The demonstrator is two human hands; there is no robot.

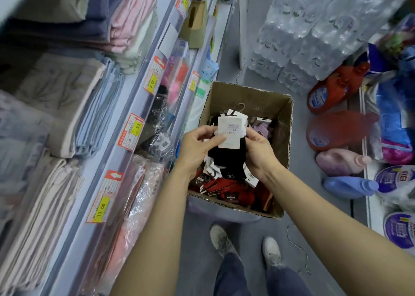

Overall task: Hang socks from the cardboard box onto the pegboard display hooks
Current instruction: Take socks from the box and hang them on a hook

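Observation:
An open cardboard box (276,107) stands on the grey floor, filled with several pairs of socks in black, red and lilac (238,190). Above it both hands hold a bundle of black socks (226,156) with a white card label (231,132) and small hanger hooks on top. My left hand (197,145) grips the bundle's left side with the thumb on the label. My right hand (258,152) holds its right side. No pegboard or display hook is in view.
Shelves with folded towels (94,107) and price tags (132,132) run along the left. Shrink-wrapped water bottles (310,37) are stacked behind the box. Detergent bottles (336,129) and packs lie on the right. My feet (247,244) stand just below the box.

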